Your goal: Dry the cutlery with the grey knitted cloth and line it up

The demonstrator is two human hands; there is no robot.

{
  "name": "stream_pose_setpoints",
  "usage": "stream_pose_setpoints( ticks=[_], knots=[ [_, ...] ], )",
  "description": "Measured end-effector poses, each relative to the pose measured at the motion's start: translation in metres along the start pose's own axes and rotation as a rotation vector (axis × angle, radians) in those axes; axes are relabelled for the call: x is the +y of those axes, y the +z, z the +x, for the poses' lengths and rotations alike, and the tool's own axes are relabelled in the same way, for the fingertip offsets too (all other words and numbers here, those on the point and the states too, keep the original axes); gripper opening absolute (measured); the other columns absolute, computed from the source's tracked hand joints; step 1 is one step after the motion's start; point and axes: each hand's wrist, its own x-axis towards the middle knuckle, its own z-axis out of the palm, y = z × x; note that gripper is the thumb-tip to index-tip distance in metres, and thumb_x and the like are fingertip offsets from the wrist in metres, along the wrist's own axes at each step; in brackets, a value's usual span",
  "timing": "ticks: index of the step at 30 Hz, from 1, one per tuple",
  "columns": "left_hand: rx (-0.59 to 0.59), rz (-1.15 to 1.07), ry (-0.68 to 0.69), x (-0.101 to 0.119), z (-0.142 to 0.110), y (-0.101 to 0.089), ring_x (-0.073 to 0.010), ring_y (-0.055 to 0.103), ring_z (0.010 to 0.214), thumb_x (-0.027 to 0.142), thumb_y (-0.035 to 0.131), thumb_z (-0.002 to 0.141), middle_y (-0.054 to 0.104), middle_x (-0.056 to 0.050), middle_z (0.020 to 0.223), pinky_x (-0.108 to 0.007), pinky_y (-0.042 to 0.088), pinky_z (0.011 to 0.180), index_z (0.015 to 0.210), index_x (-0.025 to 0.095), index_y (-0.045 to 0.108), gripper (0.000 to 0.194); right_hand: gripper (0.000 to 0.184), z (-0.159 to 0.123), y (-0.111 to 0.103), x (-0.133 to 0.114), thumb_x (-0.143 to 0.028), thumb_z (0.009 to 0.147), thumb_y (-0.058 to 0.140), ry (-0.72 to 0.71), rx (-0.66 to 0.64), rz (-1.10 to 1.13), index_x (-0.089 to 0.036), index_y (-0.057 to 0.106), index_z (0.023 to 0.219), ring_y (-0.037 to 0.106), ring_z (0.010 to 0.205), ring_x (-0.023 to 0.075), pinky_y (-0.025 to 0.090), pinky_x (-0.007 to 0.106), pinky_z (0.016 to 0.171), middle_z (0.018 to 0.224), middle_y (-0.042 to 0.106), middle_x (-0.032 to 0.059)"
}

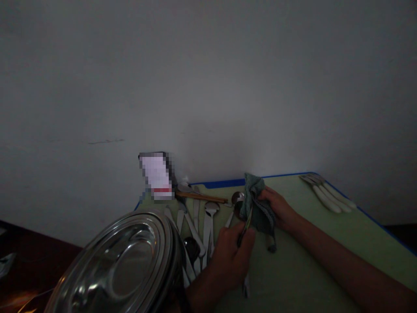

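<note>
My left hand (233, 254) is closed around the handle of a thin piece of cutlery (246, 228). Its far end disappears into a grey-green cloth (256, 202), so I cannot make out its kind. Fingers of my right hand (276, 204) grip that cloth from the right side, and one corner of it hangs down towards the table. Just left of the cloth lie spoons, one with its bowl (237, 198) facing up. Another spoon (211, 208) rests among knives and other metal cutlery beside my left hand.
Stacked shiny metal bowls or lids (130, 269) fill the lower left. A phone with a lit, blurred screen (156, 174) leans at the wall. Wooden chopsticks (202, 197) lie across the cutlery. Several pale-handled forks (325, 195) lie at the right of the green, blue-edged table (302, 269).
</note>
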Motion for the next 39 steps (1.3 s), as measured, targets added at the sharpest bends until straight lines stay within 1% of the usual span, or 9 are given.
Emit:
stream_pose_setpoints(
  ticks=[3, 6, 10, 14, 20, 23, 26, 34, 39],
  knots=[
    [-0.002, -0.005, 0.001, -0.0012, -0.0001, 0.0001, -0.0103, 0.036, 0.051, 0.039, 0.035, 0.090, 0.035, 0.005, 0.054, -0.025, 0.025, 0.050, 0.061, 0.019, 0.040, 0.036, 0.019, 0.0013, -0.0001, 0.0007, -0.012, 0.056, 0.057, -0.013, -0.009, 0.007, -0.019, 0.061, 0.073, 0.058, 0.049, 0.0133, 0.047, 0.024, 0.051, 0.058, 0.066, -0.0043],
    [0.000, -0.009, -0.004, -0.0023, -0.0003, 0.0013, -0.0104, 0.037, 0.052, 0.038, 0.036, 0.091, 0.037, 0.005, 0.054, -0.025, 0.025, 0.051, 0.062, 0.018, 0.041, 0.035, 0.013, 0.0028, 0.0011, 0.0019, -0.015, 0.060, 0.062, -0.025, -0.007, 0.014, -0.020, 0.062, 0.073, 0.059, 0.051, 0.0124, 0.048, 0.023, 0.055, 0.059, 0.066, -0.0043],
    [0.005, -0.020, -0.011, -0.0009, 0.0001, 0.0021, -0.0102, 0.037, 0.051, 0.038, 0.036, 0.091, 0.037, 0.005, 0.054, -0.024, 0.025, 0.051, 0.062, 0.018, 0.042, 0.035, 0.014, 0.0027, 0.0043, 0.0029, -0.025, 0.064, 0.069, -0.019, -0.025, 0.031, -0.020, 0.063, 0.075, 0.063, 0.058, 0.0153, 0.049, 0.026, 0.057, 0.064, 0.069, -0.0015],
    [0.005, -0.020, -0.021, 0.0014, 0.0012, 0.0011, -0.0099, 0.035, 0.050, 0.038, 0.037, 0.090, 0.035, 0.006, 0.053, -0.024, 0.024, 0.050, 0.062, 0.018, 0.041, 0.035, 0.018, 0.0014, 0.0072, 0.0022, -0.031, 0.063, 0.071, -0.015, -0.032, 0.044, -0.020, 0.062, 0.074, 0.065, 0.067, 0.0185, 0.050, 0.028, 0.061, 0.069, 0.070, 0.0005],
    [0.005, 0.016, -0.017, -0.0004, 0.0012, 0.0003, -0.0098, 0.035, 0.050, 0.039, 0.037, 0.090, 0.035, 0.006, 0.053, -0.024, 0.024, 0.050, 0.061, 0.018, 0.041, 0.036, 0.013, 0.0013, 0.0065, -0.0001, -0.023, 0.060, 0.065, -0.011, 0.021, 0.020, -0.020, 0.061, 0.072, 0.063, 0.060, 0.0170, 0.047, 0.026, 0.056, 0.059, 0.067, -0.0027],
    [-0.012, 0.003, 0.001, 0.0003, 0.0011, 0.0003, -0.0099, 0.036, 0.050, 0.039, 0.036, 0.091, 0.035, 0.006, 0.053, -0.024, 0.024, 0.049, 0.062, 0.018, 0.042, 0.036, 0.014, 0.0017, 0.0042, -0.0005, -0.018, 0.057, 0.060, -0.013, 0.040, -0.003, -0.019, 0.061, 0.071, 0.061, 0.056, 0.0154, 0.046, 0.025, 0.055, 0.058, 0.066, -0.0040],
    [-0.023, -0.016, 0.007, 0.0016, 0.0015, 0.0004, -0.0094, 0.035, 0.049, 0.040, 0.036, 0.090, 0.034, 0.006, 0.052, -0.024, 0.023, 0.048, 0.061, 0.018, 0.041, 0.037, 0.014, 0.0017, 0.0028, -0.0005, -0.017, 0.056, 0.059, -0.012, 0.047, -0.018, -0.019, 0.061, 0.070, 0.059, 0.052, 0.0144, 0.046, 0.025, 0.055, 0.058, 0.065, -0.0045],
    [-0.007, 0.005, 0.014, 0.0033, 0.0003, -0.0003, -0.0096, 0.035, 0.049, 0.038, 0.038, 0.090, 0.034, 0.006, 0.052, -0.024, 0.023, 0.049, 0.061, 0.018, 0.041, 0.035, 0.012, -0.0009, 0.0070, -0.0019, -0.018, 0.059, 0.059, -0.021, 0.047, -0.021, -0.020, 0.060, 0.071, 0.058, 0.051, 0.0140, 0.045, 0.025, 0.052, 0.058, 0.066, -0.0045],
    [0.002, -0.064, 0.004, 0.0025, -0.0008, 0.0000, -0.0101, 0.036, 0.053, 0.035, 0.040, 0.090, 0.036, 0.005, 0.054, -0.024, 0.024, 0.051, 0.061, 0.018, 0.044, 0.033, 0.010, -0.0016, 0.0066, -0.0019, -0.018, 0.064, 0.060, -0.016, 0.035, -0.012, -0.021, 0.061, 0.074, 0.062, 0.054, 0.0158, 0.049, 0.027, 0.056, 0.061, 0.068, -0.0028]
  ],
)
